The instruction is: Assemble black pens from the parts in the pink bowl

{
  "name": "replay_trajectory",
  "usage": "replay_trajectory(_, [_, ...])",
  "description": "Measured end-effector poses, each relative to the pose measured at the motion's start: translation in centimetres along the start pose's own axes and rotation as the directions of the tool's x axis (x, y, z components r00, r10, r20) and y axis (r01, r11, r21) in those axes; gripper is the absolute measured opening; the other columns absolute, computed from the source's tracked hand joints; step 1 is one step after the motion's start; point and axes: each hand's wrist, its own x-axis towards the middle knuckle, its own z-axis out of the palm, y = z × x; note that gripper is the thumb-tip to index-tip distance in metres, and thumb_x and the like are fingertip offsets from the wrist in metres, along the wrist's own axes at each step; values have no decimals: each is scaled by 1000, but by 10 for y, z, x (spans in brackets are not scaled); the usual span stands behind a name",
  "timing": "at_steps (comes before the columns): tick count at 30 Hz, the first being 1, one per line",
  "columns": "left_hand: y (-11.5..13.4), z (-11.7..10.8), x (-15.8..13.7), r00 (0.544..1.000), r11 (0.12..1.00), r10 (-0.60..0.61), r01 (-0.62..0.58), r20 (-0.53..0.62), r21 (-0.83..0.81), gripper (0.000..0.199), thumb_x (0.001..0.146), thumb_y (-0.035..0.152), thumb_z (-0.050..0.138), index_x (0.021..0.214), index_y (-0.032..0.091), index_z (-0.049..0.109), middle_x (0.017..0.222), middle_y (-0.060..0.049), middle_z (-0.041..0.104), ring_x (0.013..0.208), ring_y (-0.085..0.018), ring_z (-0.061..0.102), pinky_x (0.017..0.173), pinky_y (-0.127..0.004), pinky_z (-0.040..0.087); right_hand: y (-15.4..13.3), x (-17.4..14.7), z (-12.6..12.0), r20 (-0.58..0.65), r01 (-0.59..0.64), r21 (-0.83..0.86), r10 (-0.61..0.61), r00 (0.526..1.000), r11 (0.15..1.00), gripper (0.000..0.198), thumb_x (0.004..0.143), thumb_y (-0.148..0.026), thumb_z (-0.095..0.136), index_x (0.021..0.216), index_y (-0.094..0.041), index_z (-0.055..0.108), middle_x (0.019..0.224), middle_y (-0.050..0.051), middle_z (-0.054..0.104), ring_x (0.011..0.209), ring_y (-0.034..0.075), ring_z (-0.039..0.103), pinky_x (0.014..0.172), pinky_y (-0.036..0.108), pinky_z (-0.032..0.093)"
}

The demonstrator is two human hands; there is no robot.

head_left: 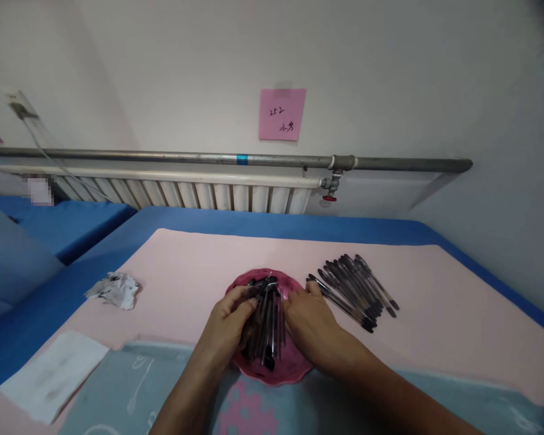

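A pink scalloped plate (294, 370) holds a pile of clear-barrelled pens (266, 323) with dark caps and ends. At its left side, my left hand (230, 320) has thumb and fingers closed together against the pile; what lies between the fingertips is hidden among the dark parts. My right hand (310, 317) reaches over the plate's right side with fingers curled down next to the clear barrels. Its fingertips are partly hidden, so whatever they grip cannot be made out. Just right of this hand, several capped black pens (351, 290) lie side by side on the pink cloth (185, 266).
Crumpled grey-white paper (116, 290) lies to the left, with a smudged white sheet (54, 374) nearer me. A blue-green patterned cloth (154, 377) covers the near edge. Behind the blue table edge (276, 226) stand a radiator (199, 194) and a pipe with a red valve (330, 198).
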Motion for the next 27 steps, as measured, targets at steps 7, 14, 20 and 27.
replay_trajectory(7, [-1,0,0,1000,1000,-1,1,9,20,21,77,30,57,94,18,60,50,7,43,36,-4,30,36,-17,19,0,1,1,-22,10,64,-9,1000,998,24,79,-4,42,84,-12,64,80,16,67,74,26,59,80,43,30])
replay_trajectory(14, [-5,0,2,999,999,12,-11,38,-31,23,73,31,61,93,18,62,51,6,44,36,-3,31,36,-17,19,21,2,-16,-291,35,755,287,913,655,12,77,-16,49,82,-17,61,80,5,65,73,17,57,70,31,40])
replay_trajectory(20, [-9,2,3,998,999,-19,22,65,-42,26,72,32,63,94,18,62,53,6,49,37,-3,33,37,-17,23,28,11,-11,-147,181,983,442,885,-35,11,69,-27,62,77,-20,65,75,-1,64,72,14,56,72,28,42])
replay_trajectory(27, [-11,4,2,997,997,5,1,82,-72,28,69,32,66,93,17,65,53,4,53,49,-9,49,49,-19,38,13,17,1,112,123,825,373,921,-552,21,55,-25,78,72,-17,68,63,-2,62,57,9,52,58,22,39])
